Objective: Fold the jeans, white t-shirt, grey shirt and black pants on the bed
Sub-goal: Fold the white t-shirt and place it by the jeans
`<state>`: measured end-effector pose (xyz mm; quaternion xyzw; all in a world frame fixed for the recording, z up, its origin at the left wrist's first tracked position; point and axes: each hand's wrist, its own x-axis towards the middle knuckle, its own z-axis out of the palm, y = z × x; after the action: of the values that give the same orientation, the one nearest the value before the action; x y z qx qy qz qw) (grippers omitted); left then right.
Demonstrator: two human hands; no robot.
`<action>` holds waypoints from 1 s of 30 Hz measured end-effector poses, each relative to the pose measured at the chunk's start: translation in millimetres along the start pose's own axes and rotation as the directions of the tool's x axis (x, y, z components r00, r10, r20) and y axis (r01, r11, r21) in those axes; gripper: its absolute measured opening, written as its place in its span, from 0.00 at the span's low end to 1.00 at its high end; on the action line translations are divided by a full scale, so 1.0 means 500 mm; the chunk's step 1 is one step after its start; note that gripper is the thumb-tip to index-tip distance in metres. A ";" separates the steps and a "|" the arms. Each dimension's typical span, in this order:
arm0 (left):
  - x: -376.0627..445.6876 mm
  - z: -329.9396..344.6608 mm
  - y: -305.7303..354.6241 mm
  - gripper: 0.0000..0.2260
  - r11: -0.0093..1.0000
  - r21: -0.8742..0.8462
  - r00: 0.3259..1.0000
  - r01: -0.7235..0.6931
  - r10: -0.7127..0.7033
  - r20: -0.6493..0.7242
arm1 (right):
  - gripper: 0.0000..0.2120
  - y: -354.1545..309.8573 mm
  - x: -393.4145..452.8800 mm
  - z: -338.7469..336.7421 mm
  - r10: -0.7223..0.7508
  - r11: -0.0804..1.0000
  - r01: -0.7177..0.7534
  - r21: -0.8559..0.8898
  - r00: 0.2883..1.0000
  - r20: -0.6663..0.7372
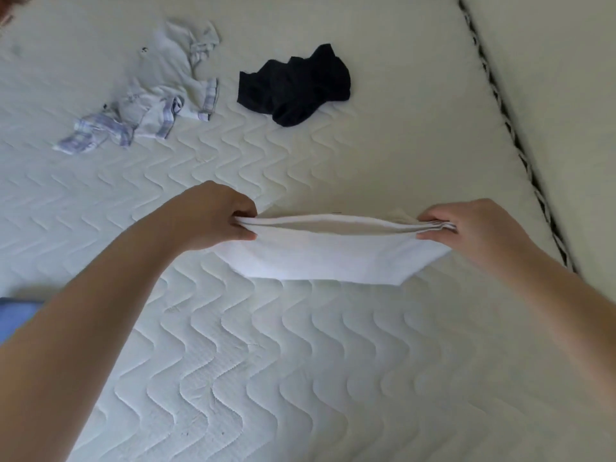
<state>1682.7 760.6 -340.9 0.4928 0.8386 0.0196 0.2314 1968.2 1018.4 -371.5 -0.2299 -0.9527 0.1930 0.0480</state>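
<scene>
Pinching opposite ends, the white t-shirt (330,253) is held taut between the left hand (213,218) and right hand (466,228), its long axis running hand to hand, just above the bed (300,378). Beyond the t-shirt, the black pants (296,83) and, left of them, the grey shirt (156,91) are left crumpled.
</scene>
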 end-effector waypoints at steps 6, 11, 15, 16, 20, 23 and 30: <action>-0.038 0.086 -0.016 0.04 0.989 0.142 0.965 0.035 0.004 -0.264 | 0.12 -0.013 -0.043 0.041 -0.035 0.993 0.025 -0.115 0.996 -0.079; -0.023 0.345 -0.056 0.16 0.997 0.075 0.938 0.002 0.024 -0.345 | 0.20 0.015 -0.112 0.259 -0.022 0.988 0.000 -0.157 0.990 -0.142; -0.040 0.571 -0.081 0.20 0.994 0.038 0.907 -0.106 0.112 -0.405 | 0.19 0.055 -0.192 0.444 0.021 0.989 -0.021 -0.145 1.000 0.001; -0.051 0.620 -0.083 0.19 0.991 0.056 0.901 -0.121 0.134 -0.412 | 0.19 0.061 -0.214 0.480 0.011 0.990 -0.007 -0.140 0.999 0.031; -0.112 0.751 -0.066 0.26 0.993 0.103 0.954 -0.054 0.082 -0.289 | 0.25 0.068 -0.305 0.577 0.025 0.982 -0.007 -0.187 0.995 0.093; -0.162 0.799 -0.036 0.29 0.991 0.114 0.993 0.066 -0.053 -0.109 | 0.37 0.065 -0.375 0.608 0.161 0.966 -0.067 -0.248 0.911 0.379; -0.135 0.741 -0.052 0.21 0.962 -0.206 0.930 0.177 -0.232 -0.284 | 0.22 0.051 -0.367 0.576 0.335 0.942 -0.336 -0.006 0.938 0.085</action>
<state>1839.9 618.4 -653.4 0.3711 0.9059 0.1458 0.1427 2090.1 856.2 -646.9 -0.3802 -0.8999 0.2121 -0.0251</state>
